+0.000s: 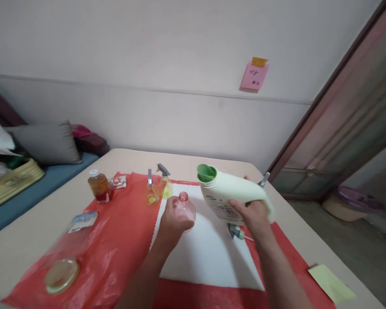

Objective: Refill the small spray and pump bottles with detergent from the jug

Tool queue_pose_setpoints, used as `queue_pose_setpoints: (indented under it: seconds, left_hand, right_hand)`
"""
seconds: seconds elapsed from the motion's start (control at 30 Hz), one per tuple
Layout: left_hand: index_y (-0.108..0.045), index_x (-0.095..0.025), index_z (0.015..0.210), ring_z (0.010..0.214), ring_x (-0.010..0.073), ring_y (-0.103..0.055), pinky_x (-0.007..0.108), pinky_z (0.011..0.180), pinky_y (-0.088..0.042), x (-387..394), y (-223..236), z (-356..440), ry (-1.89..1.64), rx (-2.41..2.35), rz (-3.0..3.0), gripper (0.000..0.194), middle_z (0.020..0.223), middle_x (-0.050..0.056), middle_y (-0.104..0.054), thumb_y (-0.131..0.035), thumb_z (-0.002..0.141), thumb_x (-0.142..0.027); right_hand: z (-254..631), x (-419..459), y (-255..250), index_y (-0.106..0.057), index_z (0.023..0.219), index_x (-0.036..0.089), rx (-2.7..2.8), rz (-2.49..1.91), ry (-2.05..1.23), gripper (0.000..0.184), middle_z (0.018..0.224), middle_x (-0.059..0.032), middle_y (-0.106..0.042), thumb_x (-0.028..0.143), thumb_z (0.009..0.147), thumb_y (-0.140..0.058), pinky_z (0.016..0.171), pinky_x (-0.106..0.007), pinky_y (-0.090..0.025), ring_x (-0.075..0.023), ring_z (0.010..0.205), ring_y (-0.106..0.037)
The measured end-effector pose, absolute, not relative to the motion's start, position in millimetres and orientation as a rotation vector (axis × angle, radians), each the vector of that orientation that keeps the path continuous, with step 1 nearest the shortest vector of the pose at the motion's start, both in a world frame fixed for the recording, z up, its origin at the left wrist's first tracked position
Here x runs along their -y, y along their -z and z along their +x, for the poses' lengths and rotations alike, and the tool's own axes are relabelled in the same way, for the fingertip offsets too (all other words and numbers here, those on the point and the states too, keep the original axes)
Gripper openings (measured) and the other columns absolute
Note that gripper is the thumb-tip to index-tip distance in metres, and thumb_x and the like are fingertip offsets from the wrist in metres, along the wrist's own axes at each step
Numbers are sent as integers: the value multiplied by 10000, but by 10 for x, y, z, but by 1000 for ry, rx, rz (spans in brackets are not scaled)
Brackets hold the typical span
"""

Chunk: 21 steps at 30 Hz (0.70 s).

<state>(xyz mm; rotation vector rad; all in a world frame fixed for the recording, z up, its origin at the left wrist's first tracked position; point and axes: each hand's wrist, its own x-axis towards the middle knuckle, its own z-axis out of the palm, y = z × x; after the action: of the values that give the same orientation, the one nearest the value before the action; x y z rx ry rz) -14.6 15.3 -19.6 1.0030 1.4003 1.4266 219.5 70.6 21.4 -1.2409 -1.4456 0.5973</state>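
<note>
My left hand (pixel 173 221) is wrapped round a clear pinkish spray bottle (pixel 185 211) whose threaded neck is uncovered. In my right hand (pixel 254 212) is a large pale green detergent jug (pixel 228 191), tilted to the left, its open mouth with the green spout (pixel 206 173) facing the small bottle. A gap separates spout and bottle neck. Beneath the jug, a grey-green spray trigger head (pixel 235 231) lies on the white cloth (pixel 209 262). Further left stand two small spray bottles, one (pixel 152 194) beside the other (pixel 166 186), with yellowish liquid low inside.
A red plastic sheet (pixel 122 240) covers much of the table. On the left are an amber bottle (pixel 99 186), small packets (pixel 83 220) and a round lid (pixel 61 276). A yellow note (pixel 330 283) lies at the right edge; another trigger top (pixel 264 179) shows behind the jug.
</note>
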Motion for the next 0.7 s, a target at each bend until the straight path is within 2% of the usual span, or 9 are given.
queue_pose_setpoints:
  seconds: [0.1, 0.2, 0.27, 0.37, 0.53, 0.7]
  left_hand:
    - [-543, -270, 1166, 935, 267, -601, 342, 751, -455, -109, 159, -53, -1288, -1514, 1103, 691, 1106, 47, -619, -744, 515, -155]
    - [-531, -272, 1273, 1057, 299, -577, 368, 838, -443, -88, 169, -15, -1287, -1528, 1169, 797, 1217, 76, -600, -736, 515, -135]
    - [-540, -265, 1289, 1099, 311, -565, 378, 881, -431, -77, 185, -19, -1259, -1499, 1225, 793, 1236, 83, -599, -732, 531, -132]
    - [-562, -250, 1243, 1118, 311, -557, 373, 898, -428, -59, 195, -24, -1201, -1462, 1334, 706, 1208, 76, -609, -726, 565, -138]
    - [-501, -255, 1289, 1205, 283, -497, 369, 956, -418, -51, 199, 24, -1049, -1510, 1464, 750, 1326, 67, -535, -695, 580, -111]
    - [-484, -246, 1299, 1178, 270, -499, 367, 941, -425, -75, 216, 43, -930, -1568, 1527, 751, 1308, 69, -525, -700, 590, -125]
  right_hand:
    - [2441, -536, -381, -474, 1439, 167, 1590, -1317, -454, 992, 1418, -178, -557, 682, 639, -753, 1132, -522, -336, -359, 1345, -472]
    - [2637, -400, -441, -486, 1435, 192, 1766, -1356, -173, 968, 1388, -171, -592, 755, 673, -688, 1116, -525, -356, -365, 1312, -512]
    - [2742, -336, -447, -482, 1439, 200, 1877, -1331, 58, 937, 1353, -165, -623, 788, 721, -611, 1144, -536, -313, -359, 1278, -548]
    - [2870, -292, -440, -440, 1469, 212, 1993, -1250, 328, 856, 1331, -150, -645, 745, 808, -552, 1184, -543, -231, -337, 1248, -582]
    - [2972, -295, -421, -434, 1469, 218, 2121, -1157, 502, 785, 1376, -141, -611, 710, 862, -509, 1170, -558, -252, -331, 1250, -584]
    - [2959, -275, -422, -392, 1494, 211, 2167, -1168, 568, 798, 1358, -139, -622, 686, 868, -529, 1170, -584, -233, -334, 1237, -592]
